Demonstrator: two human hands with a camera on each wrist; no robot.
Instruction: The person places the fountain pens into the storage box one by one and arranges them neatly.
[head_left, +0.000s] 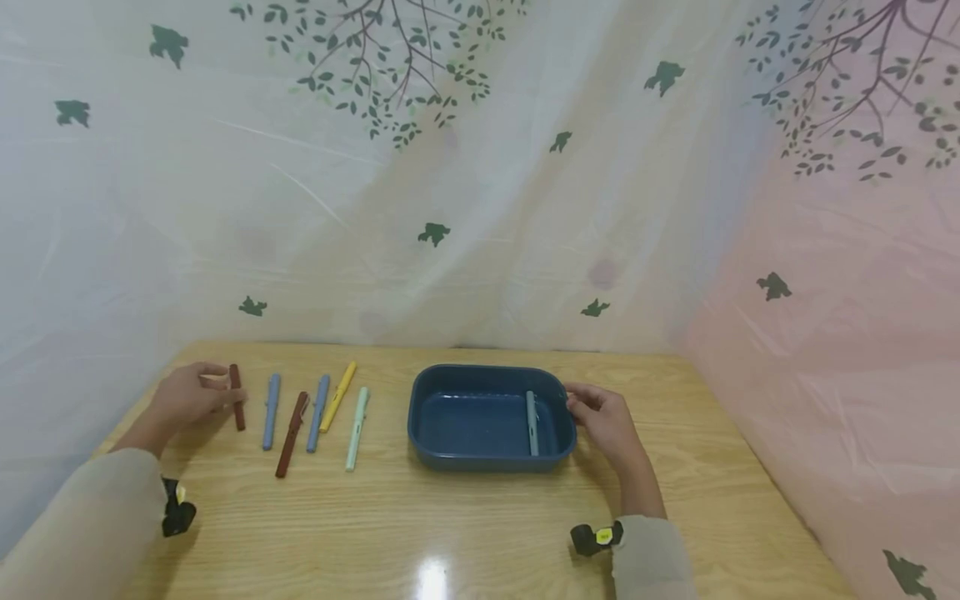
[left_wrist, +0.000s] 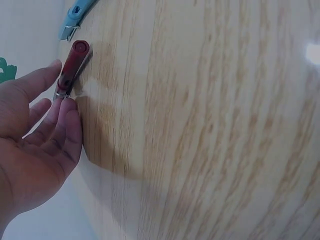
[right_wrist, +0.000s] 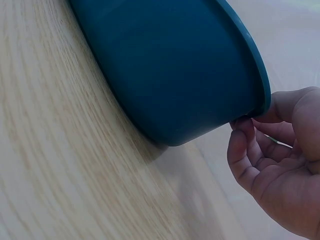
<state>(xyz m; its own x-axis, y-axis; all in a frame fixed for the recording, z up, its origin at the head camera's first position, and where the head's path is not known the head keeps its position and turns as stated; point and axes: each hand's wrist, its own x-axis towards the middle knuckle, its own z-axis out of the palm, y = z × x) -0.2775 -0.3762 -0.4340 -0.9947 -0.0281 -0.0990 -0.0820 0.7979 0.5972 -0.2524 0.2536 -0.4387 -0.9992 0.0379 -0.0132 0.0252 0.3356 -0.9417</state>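
Furthest left in the head view, a dark red pen [head_left: 237, 412] lies between the thumb and fingers of my left hand [head_left: 187, 396]. In the left wrist view the dark red pen [left_wrist: 75, 60] has its near end toward the camera, with fingertips at its clip. My right hand [head_left: 609, 421] pinches the right end of a dark blue box [head_left: 480, 462]. The right wrist view has the thumb at the rim of the box [right_wrist: 175, 75] and curled fingers just below it. Inside the box, toward its right end, lies a grey-green pen [head_left: 532, 423].
Between the left hand and the box lie two blue pens, one further left [head_left: 272, 412] and another [head_left: 318, 414], a second dark red pen [head_left: 291, 437], a yellow pen [head_left: 339, 396] and a pale green pen [head_left: 356, 429]. A patterned curtain [head_left: 495, 275] borders the wooden table [head_left: 360, 533].
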